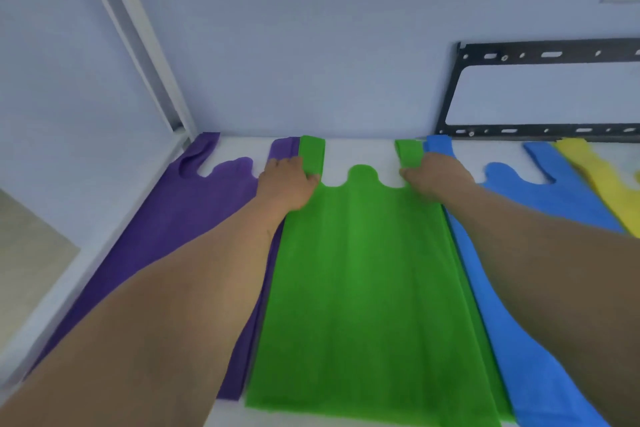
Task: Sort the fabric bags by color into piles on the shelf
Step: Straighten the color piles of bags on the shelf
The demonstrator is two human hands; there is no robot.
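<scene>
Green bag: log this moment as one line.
green bag flat on shelf | left hand, right hand at handles | between purple bag, blue bag

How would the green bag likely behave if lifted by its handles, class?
Probably floppy: the green bag lies thin and flat on the shelf. Likely light, being a thin sheet. It may slide easily, since its edges overlap the purple bag and blue bag.

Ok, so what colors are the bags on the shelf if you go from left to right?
purple bag → green bag → blue bag → yellow bag
</scene>
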